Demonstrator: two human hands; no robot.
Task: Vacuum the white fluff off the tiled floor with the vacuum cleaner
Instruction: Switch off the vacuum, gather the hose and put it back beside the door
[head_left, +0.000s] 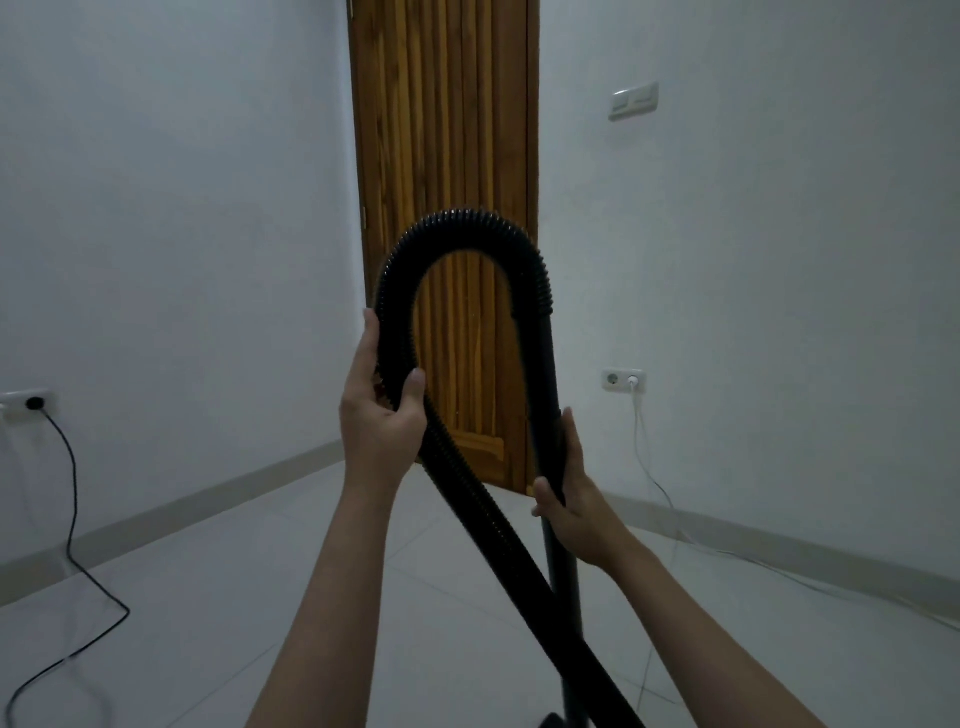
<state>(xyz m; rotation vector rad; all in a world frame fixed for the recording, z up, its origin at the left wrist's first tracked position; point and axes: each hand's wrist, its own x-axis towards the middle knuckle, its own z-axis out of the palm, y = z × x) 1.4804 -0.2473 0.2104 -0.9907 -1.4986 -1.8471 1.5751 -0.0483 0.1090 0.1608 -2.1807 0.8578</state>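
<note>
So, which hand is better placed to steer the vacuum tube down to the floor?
Right. The right hand already grips the rigid tube, which runs down toward the floor; the left hand holds only the ribbed hose.

Black ribbed vacuum hose (457, 228) arches in an upside-down U mid-frame, its left run slanting down to the near right. Smooth black wand (550, 415) hangs upright on the right, crossing the hose low. Tiled floor (260, 597) pale grey-white; fluff can't be made out.
</note>
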